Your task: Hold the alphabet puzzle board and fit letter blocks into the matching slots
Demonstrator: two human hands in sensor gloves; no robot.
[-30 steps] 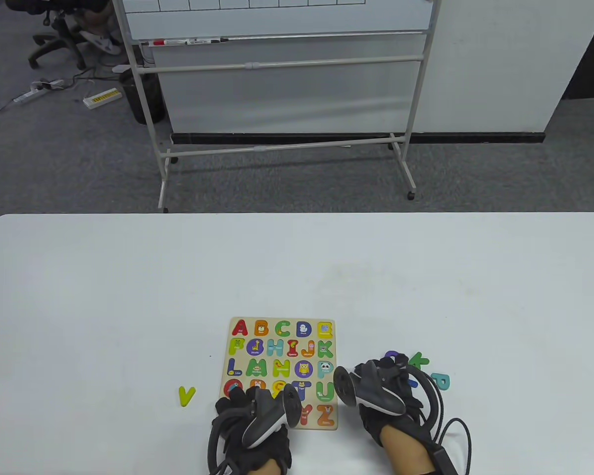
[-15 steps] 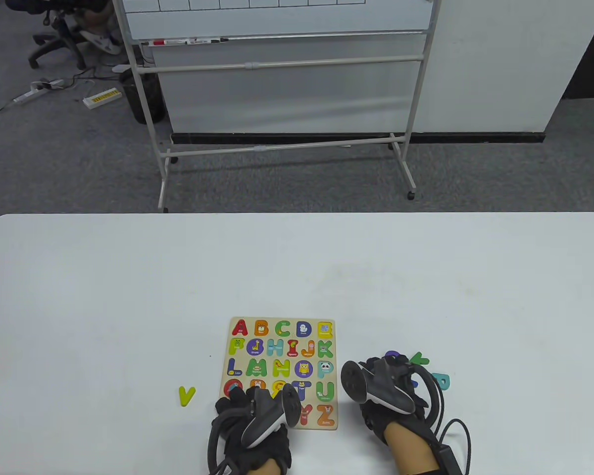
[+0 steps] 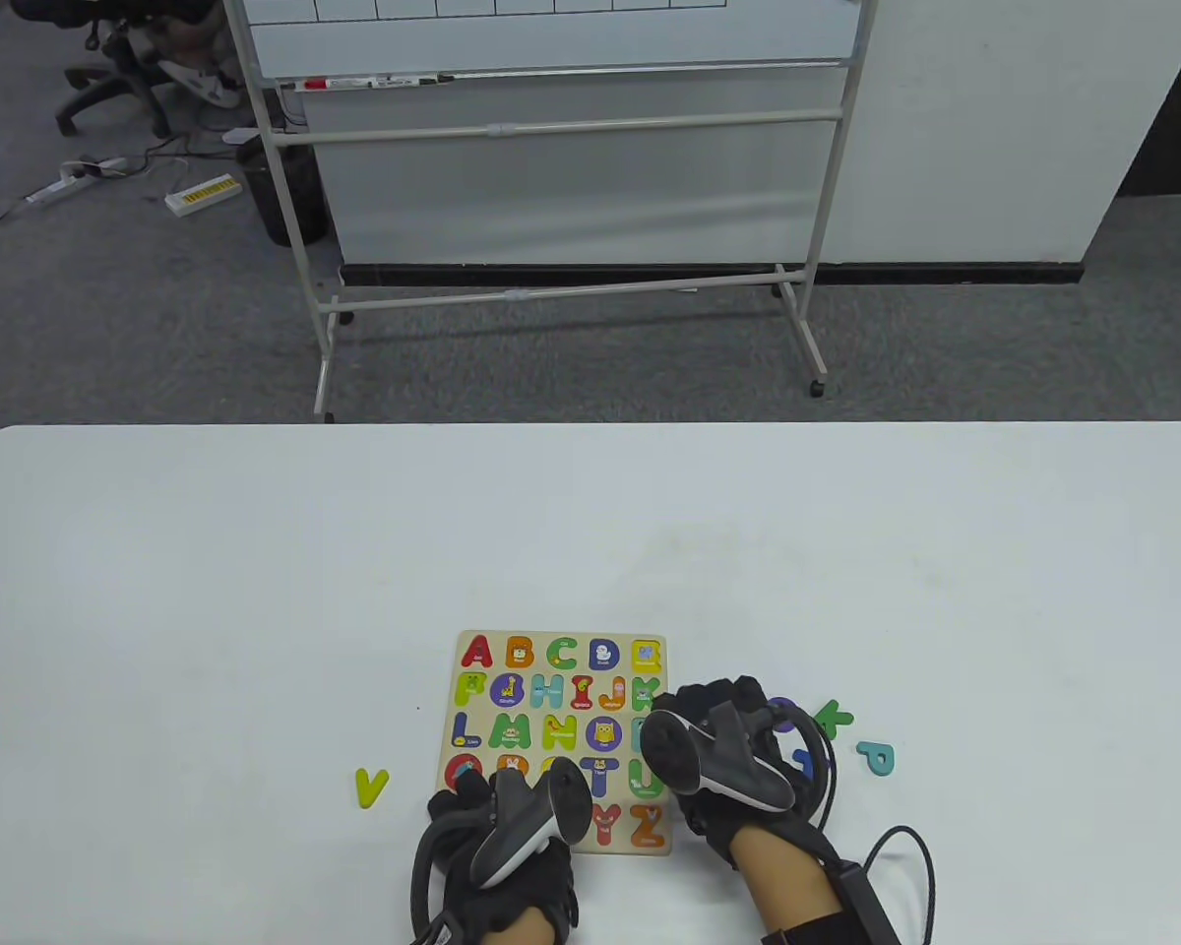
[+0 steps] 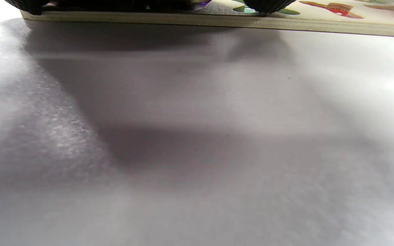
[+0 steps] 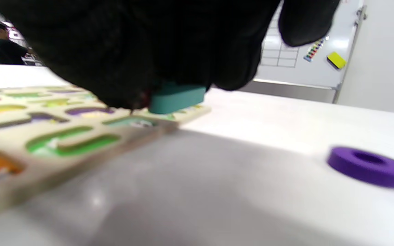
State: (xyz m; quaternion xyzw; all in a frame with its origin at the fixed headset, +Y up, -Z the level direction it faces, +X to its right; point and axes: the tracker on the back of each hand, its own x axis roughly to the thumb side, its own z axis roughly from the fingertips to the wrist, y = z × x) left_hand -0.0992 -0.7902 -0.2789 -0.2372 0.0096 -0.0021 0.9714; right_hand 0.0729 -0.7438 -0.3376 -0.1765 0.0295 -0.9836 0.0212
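Board: the flat wooden alphabet puzzle board (image 3: 561, 740) with coloured letter slots lies on the white table (image 3: 590, 551), near my edge of it, between my two hands
Left hand: my left hand (image 3: 497, 837) rests on the board's near left corner; in the left wrist view fingertips (image 4: 268, 4) press on its top face, the hand flat rather than gripping
Right hand: my right hand (image 3: 718, 758) is over the board's right edge, fingers together and pinching a teal letter block (image 5: 176, 97)
Block position: the teal block sits at the board's right edge, on or just above its face; I cannot tell if it has dropped into a slot
How the block handles: I judge it light, stiff, thick enough to pinch by its side walls; the paint may be slick against the glove
How the board handles: thin, rigid and light, so likely to slide on the smooth table unless I press down
Loose pieces: a purple ring-shaped O block (image 5: 368, 166), a green K block (image 3: 833, 718) and a teal P block (image 3: 877, 757) lie right of the board; a yellow-green V block (image 3: 371, 786) lies to its left
Where to hold: by the outer edges, leaving the underside free to seat
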